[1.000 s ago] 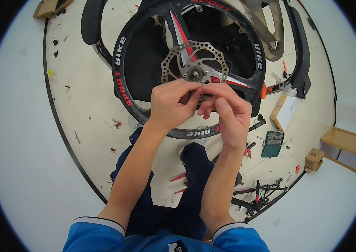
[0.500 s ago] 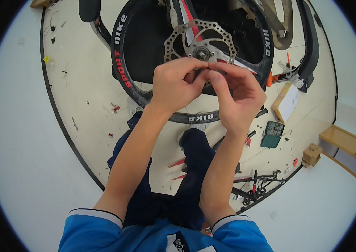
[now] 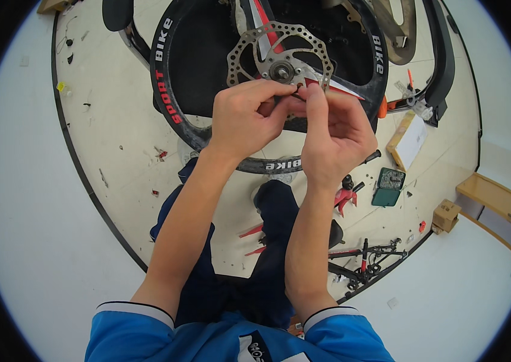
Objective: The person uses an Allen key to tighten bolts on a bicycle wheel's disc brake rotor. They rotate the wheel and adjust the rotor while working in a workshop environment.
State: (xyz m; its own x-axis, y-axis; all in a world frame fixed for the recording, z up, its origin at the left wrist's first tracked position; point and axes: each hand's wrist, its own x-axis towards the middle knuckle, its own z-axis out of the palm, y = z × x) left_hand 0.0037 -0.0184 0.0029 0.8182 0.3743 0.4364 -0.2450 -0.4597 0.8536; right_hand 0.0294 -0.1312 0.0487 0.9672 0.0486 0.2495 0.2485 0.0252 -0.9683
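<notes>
A bicycle wheel with a black rim (image 3: 164, 66) and red-and-white spokes lies flat in front of me on a black chair seat. Bolted around its hub (image 3: 282, 72) is a drilled metal disc brake rotor (image 3: 294, 28). My left hand (image 3: 246, 117) has thumb and index finger pinched together at the rotor's near edge. Close beside it my right hand (image 3: 341, 130) is pinching too, its thumb raised against the fingers. A tiny dark piece shows between the fingertips, too small to name. My hands hide the rotor's near part.
Chair armrests (image 3: 442, 60) flank the wheel. On the floor to the right are a long box (image 3: 407, 142), a green case of small parts (image 3: 387, 196), a red part (image 3: 346, 196) and a bicycle frame (image 3: 364, 265). A cardboard box (image 3: 446, 215) stands by the wall.
My right thumb has lifted and shifted up, across the fingertips. Both hands stay close together at the rotor. The whole view has shifted slightly.
</notes>
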